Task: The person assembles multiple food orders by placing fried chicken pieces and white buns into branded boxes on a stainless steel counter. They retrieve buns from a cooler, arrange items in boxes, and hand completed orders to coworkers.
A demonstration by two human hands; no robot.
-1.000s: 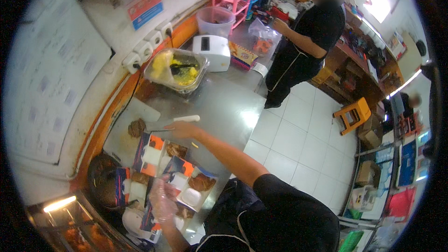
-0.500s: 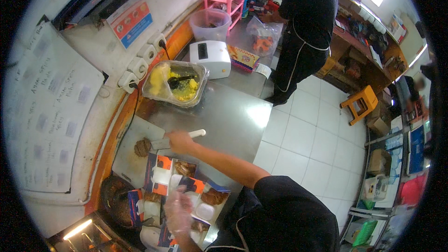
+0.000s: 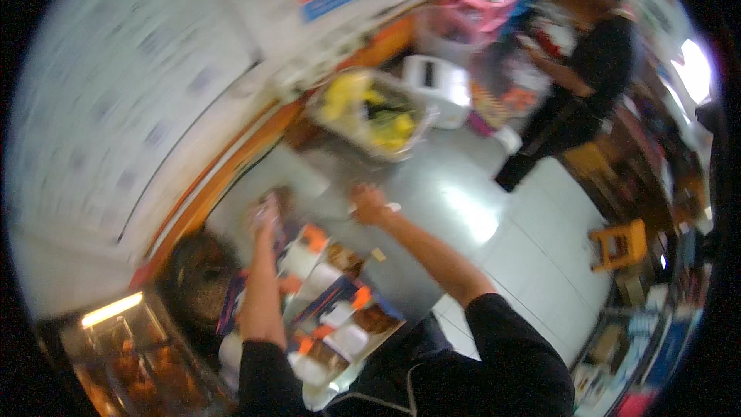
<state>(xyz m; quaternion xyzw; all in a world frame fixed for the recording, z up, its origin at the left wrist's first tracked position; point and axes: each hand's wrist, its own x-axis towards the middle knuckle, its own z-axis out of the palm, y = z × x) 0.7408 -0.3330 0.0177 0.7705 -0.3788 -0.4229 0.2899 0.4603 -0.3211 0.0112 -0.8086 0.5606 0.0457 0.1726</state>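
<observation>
My left hand (image 3: 265, 218), in a clear plastic glove, reaches to the cutting board (image 3: 238, 202) and grips a round brown patty (image 3: 284, 199), though blur softens its fingers. To its right, my right hand (image 3: 370, 205) is closed around a knife; the pale end of the knife's handle (image 3: 394, 207) sticks out beside the palm. The blade is too smeared to trace clearly. Below both hands stand several open food boxes (image 3: 328, 310), blue and orange, with white wrapped portions and brown pieces of food inside.
A clear tub of yellow food (image 3: 370, 114) with a dark utensil sits beyond my hands, next to a white label printer (image 3: 437, 91). A dark round mortar (image 3: 202, 274) and a lit display case (image 3: 127, 347) are at left. Another person (image 3: 587, 69) stands far right.
My left hand has moved up from above the boxes to the patty. My right hand still holds the knife. The view has swung, and the other person has turned.
</observation>
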